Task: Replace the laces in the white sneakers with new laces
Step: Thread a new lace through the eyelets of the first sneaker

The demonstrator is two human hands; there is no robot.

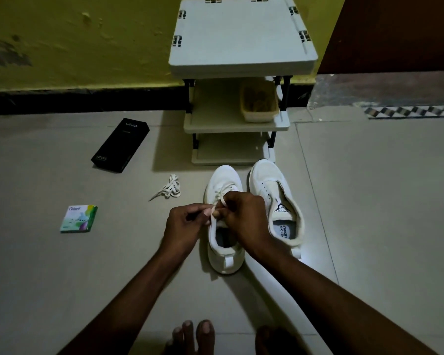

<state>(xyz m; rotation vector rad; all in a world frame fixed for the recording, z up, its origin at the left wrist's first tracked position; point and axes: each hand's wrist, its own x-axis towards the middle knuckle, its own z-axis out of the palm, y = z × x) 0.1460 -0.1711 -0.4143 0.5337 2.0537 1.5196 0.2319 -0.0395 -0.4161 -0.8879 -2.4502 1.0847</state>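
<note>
- Rack [241, 42] is seen against the wall.
- Laced shoe [224, 180], stood on the floor before it: threaded to the top — tying judged left.
- Bare shoe [267, 178], just beside: nothing threaded yet.
- Left hand [185, 224], right hand [244, 216]: lace [222, 201] is pinched by both, fingers curled.
- Loose lace [169, 189] is left bundled nearby.

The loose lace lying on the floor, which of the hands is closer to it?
Left. Both hands pinch the threaded lace on one sneaker, but the left hand is on the side toward the loose lace; the right hand is farther across.
</note>
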